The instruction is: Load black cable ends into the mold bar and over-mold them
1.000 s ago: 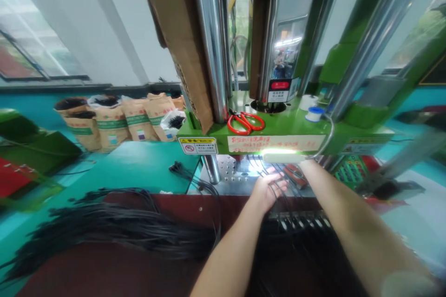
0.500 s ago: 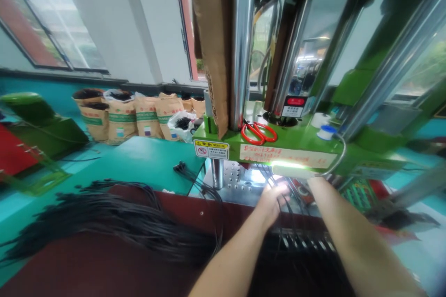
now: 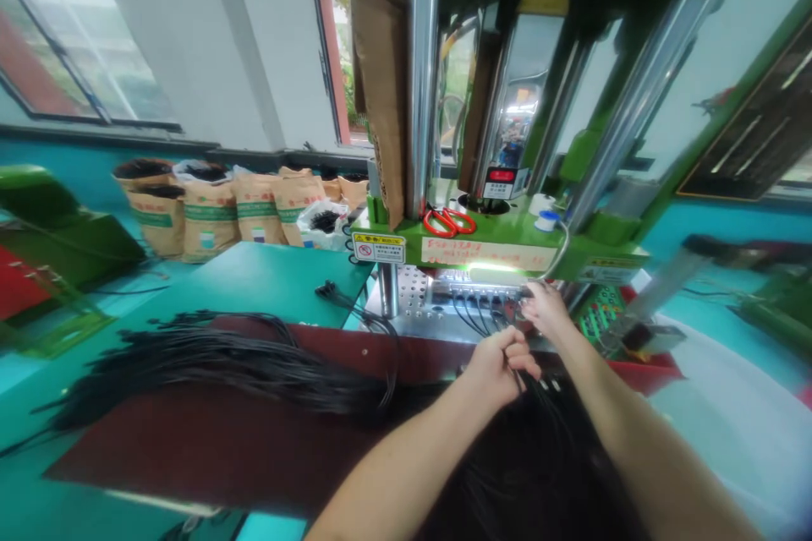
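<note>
My left hand (image 3: pixel 504 365) is closed around several black cables just in front of the green press (image 3: pixel 406 247). The cables run up from it to a metal mold (image 3: pixel 475 283) on the perforated plate. At the right end of that mold is my right hand (image 3: pixel 544 309), its fingers bent close to the mold; what they hold, if anything, is too small to make out. A large bundle of black cables (image 3: pixel 254 363) lies on the dark red board (image 3: pixel 190 456) to the left.
Red-handled scissors (image 3: pixel 449 222) and a blue and white spool (image 3: pixel 546 221) rest on the press. Paper sacks (image 3: pixel 211 215) stand by the wall. Steel columns (image 3: pixel 422 93) rise above. A red tray (image 3: pixel 647 376) holding green parts is at the right.
My left hand has moved toward me and closed on the cables. My right hand, hidden before behind the press edge and lamp, now shows at the mold's right end. The view has shifted.
</note>
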### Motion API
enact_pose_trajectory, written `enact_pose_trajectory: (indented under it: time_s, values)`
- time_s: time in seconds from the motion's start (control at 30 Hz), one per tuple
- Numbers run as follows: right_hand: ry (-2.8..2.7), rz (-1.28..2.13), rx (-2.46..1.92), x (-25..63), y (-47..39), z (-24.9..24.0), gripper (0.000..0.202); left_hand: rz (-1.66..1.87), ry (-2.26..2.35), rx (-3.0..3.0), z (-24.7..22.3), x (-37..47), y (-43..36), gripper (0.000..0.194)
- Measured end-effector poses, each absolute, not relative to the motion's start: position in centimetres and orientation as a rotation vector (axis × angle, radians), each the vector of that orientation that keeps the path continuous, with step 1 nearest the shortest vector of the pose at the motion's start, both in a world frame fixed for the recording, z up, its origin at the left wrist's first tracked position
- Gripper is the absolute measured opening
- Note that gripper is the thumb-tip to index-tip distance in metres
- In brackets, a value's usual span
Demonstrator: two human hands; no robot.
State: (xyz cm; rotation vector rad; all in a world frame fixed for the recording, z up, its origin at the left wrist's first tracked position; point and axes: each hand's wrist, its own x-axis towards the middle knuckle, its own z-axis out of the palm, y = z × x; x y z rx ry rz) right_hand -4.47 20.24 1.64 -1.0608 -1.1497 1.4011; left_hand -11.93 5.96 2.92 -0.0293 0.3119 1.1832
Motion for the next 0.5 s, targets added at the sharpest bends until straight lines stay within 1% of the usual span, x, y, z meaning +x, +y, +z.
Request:
enact_pose_trajectory:
  time_s: [0.1,0.2,0.3,0.4,0.5]
  values:
    - [-1.072,1.355,-1.084,-4.3,19.7,1.3,0.021,1.109,0.247,-0.017,2.8,-12.2,2.8,0.026]
    - [-1.037,1.319,-1.097,-4.3,19.0,0.9,0.019,1.085,0.201,0.075,2.6,-12.1,-1.4,0.024]
    - [-1.053,1.295,-1.094,-4.0,17.8,0.7,0.016,1.134,0.197,0.187,3.8,-13.8,-5.1,0.022]
    - [-1.102,1.290,-1.096,-3.0,16.7,0.6,0.014,1.371,0.294,0.245,6.6,-19.5,-7.3,0.023]
    - [-1.165,1.313,-1.121,-1.5,16.1,0.2,0.013,1.838,0.485,0.261,8.5,-28.2,-7.9,0.027]
